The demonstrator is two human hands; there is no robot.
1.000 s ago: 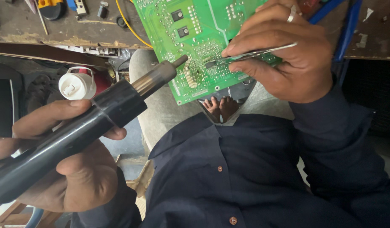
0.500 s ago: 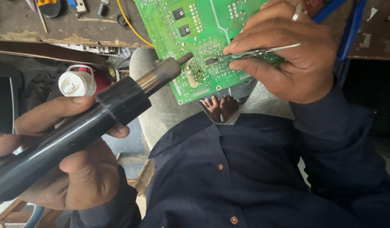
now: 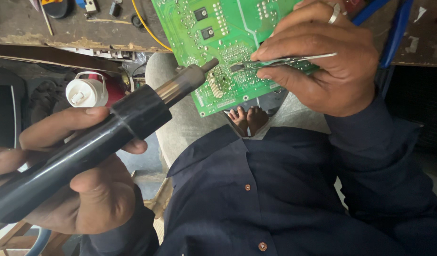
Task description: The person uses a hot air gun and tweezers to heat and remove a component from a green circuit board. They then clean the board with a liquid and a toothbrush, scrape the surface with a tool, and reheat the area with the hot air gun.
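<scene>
Left hand (image 3: 81, 189) wrapped tight around black hot-air tool (image 3: 81, 151), fingers closed over the barrel; metal nozzle (image 3: 190, 78) angled up, tip just over green circuit board (image 3: 228, 47); right hand (image 3: 322, 66) pinches metal tweezers (image 3: 280, 61) shut, tips on the board beside the nozzle; board leans off worn bench edge (image 3: 62, 42); white-capped red jug (image 3: 88, 92) below left.

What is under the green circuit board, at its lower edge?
Below the green circuit board show a grey-clad knee and bare toes. The right hand with tweezers covers the board's right side; what lies beneath there is hidden.
</scene>
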